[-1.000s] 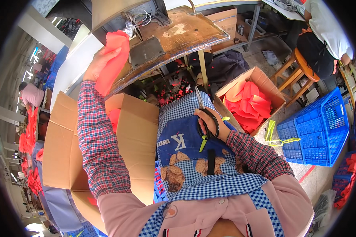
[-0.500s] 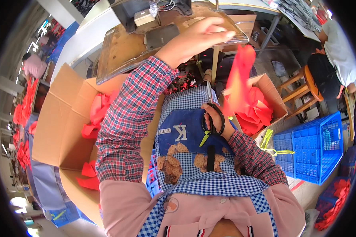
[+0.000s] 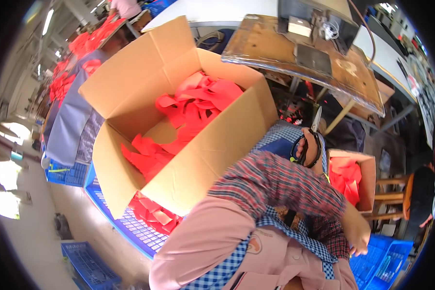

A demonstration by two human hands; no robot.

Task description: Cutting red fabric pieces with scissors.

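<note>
My right hand (image 3: 310, 147) grips black-handled scissors (image 3: 316, 126) over my lap, blades pointing up and away. My left arm crosses my body, bringing my left hand (image 3: 356, 236) to the right side, beside my right sleeve and above a blue plastic crate (image 3: 383, 263). Its fingers point down and look curled together; whatever they may hold is hidden. A small cardboard box (image 3: 367, 181) with red fabric pieces (image 3: 344, 178) stands right of the scissors. On my left, a large open cardboard box (image 3: 227, 147) holds more red fabric strips (image 3: 191, 113).
Under the large box is a blue crate (image 3: 125, 222) with red pieces. A worn wooden worktable (image 3: 261, 43) stands ahead, a machine on it. A wooden stool (image 3: 396, 195) is at right, near a seated person. Another blue crate (image 3: 89, 263) lies on the left floor.
My view has turned left. My left hand has gone from above the worktable's edge down to my right side. The red fabric falling over the small box is no longer in the air. The scissors stay in my right hand.
</note>
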